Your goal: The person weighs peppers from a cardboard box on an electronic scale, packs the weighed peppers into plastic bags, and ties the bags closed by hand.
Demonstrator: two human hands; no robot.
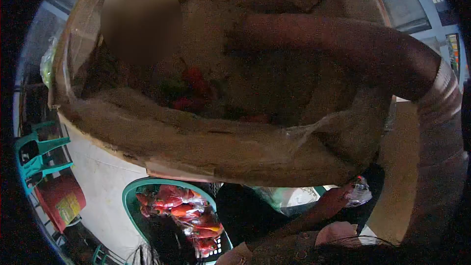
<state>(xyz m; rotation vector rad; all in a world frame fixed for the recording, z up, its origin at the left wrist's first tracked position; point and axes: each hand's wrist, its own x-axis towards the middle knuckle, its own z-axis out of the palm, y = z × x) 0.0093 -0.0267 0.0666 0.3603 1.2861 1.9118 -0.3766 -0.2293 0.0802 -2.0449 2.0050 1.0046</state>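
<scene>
One hand, the left hand (350, 192), is curled around a shiny clear bag (360, 192) with something red in it. The right hand (238, 34) is in the dark big box (211, 140); I cannot tell if it is open or closed. Red peppers (196, 81) lie inside. Wrapped red peppers (184, 210) fill the green basket (128, 206). The yellow label (68, 208) is too blurry to read.

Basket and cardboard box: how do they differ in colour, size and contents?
The basket is green; the box is brown. The basket looks smaller than the box. The basket holds shiny, wrapped red vegetables; the box holds dim red and green shapes. Both are open-topped.
</scene>
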